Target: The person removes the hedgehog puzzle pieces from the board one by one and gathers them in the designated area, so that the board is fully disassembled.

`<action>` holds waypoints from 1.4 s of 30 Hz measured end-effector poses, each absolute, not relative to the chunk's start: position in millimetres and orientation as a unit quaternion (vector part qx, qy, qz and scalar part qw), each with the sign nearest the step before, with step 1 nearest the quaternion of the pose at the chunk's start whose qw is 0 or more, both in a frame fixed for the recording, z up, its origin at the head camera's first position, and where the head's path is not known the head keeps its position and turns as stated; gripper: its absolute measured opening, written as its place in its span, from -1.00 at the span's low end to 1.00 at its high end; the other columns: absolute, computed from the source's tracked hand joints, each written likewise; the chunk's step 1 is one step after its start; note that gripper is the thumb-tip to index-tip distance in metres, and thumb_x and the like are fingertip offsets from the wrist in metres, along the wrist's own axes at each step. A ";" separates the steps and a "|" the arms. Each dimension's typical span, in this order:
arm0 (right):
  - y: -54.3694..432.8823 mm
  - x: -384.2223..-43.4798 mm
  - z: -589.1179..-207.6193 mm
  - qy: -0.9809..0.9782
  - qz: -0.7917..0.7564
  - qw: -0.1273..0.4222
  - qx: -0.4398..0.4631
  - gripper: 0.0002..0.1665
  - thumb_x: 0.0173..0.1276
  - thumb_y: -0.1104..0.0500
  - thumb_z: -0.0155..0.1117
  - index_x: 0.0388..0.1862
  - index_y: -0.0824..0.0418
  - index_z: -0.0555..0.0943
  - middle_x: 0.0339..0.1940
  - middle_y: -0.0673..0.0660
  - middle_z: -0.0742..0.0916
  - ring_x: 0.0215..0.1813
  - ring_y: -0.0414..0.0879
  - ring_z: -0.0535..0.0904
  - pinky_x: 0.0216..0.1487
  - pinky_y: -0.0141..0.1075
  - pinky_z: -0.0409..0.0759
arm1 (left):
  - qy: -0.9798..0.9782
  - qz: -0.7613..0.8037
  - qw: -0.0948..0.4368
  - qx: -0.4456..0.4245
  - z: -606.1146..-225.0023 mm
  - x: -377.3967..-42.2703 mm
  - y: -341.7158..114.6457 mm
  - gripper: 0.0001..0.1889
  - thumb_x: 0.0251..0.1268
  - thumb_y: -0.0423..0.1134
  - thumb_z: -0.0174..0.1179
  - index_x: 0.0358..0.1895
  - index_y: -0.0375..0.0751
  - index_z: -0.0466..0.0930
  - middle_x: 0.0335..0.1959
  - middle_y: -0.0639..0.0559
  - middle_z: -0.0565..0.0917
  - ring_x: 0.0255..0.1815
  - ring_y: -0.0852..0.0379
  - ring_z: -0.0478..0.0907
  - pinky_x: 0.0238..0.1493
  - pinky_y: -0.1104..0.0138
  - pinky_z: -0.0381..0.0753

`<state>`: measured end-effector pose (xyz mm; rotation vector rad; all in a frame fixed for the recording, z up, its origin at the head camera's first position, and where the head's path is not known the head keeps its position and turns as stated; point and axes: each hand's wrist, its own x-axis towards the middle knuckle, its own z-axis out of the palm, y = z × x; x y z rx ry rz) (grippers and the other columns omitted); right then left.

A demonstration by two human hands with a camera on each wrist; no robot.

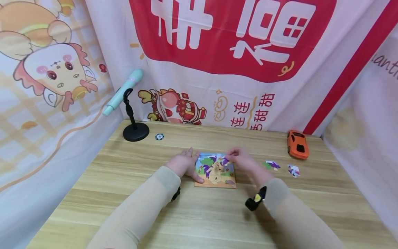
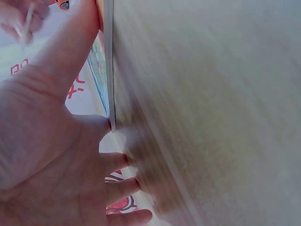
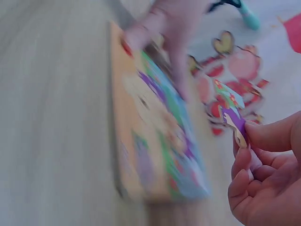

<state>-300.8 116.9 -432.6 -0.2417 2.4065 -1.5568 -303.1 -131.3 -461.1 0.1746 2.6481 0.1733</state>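
Note:
A small jigsaw puzzle board (image 1: 214,184) with a cartoon animal picture lies on the wooden table. My left hand (image 1: 184,164) rests along its left side; the thumb is on the lower left corner. In the left wrist view the left hand's fingers (image 2: 123,187) are spread and fairly straight, one touching the board's edge (image 2: 111,70). Above the upper right part of the board, my right hand (image 1: 244,160) pinches a puzzle piece (image 3: 231,113) between thumb and fingers. That piece shows purple, green and red flowers. The board is blurred in the right wrist view.
Two loose puzzle pieces, one purple and green (image 1: 272,165) and one whitish (image 1: 293,171), lie right of the board. An orange toy car (image 1: 297,144) stands at back right. At back left are a poker chip (image 1: 159,137) and a black stand (image 1: 135,132) with a mint microphone (image 1: 122,91).

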 end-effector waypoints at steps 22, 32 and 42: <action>208.8 -277.7 -451.0 0.909 -0.379 0.168 -0.045 -0.92 0.40 0.31 0.25 -0.23 0.34 0.57 -0.35 0.13 0.59 -0.28 -0.02 0.47 -0.29 -0.23 0.46 | 0.964 0.064 0.252 0.050 -453.6 -297.4 -133.7 0.57 -0.69 0.65 0.30 0.61 0.17 -0.29 0.61 -0.08 -0.34 0.58 -0.17 -0.35 0.50 -0.05 -0.17; 196.5 -286.4 -451.0 0.913 -0.376 0.153 -0.046 -0.90 0.36 0.29 0.31 -0.22 0.30 0.57 -0.31 0.14 0.60 -0.27 -0.02 0.48 -0.30 -0.24 0.48 | 0.965 0.070 0.249 0.051 -450.0 -293.7 -130.4 0.51 -0.54 0.58 0.37 0.62 0.13 -0.25 0.61 -0.14 -0.31 0.57 -0.24 -0.32 0.48 -0.13 -0.13; 124.6 -289.6 -436.3 0.896 -0.399 0.126 -0.149 -0.92 0.31 0.32 0.36 -0.25 0.28 0.63 -0.39 0.12 0.58 -0.34 -0.03 0.46 -0.36 -0.24 0.48 | 0.966 0.060 0.245 0.057 -449.8 -294.6 -126.7 0.53 -0.58 0.62 0.33 0.62 0.13 -0.24 0.61 -0.14 -0.28 0.58 -0.23 -0.30 0.48 -0.13 -0.09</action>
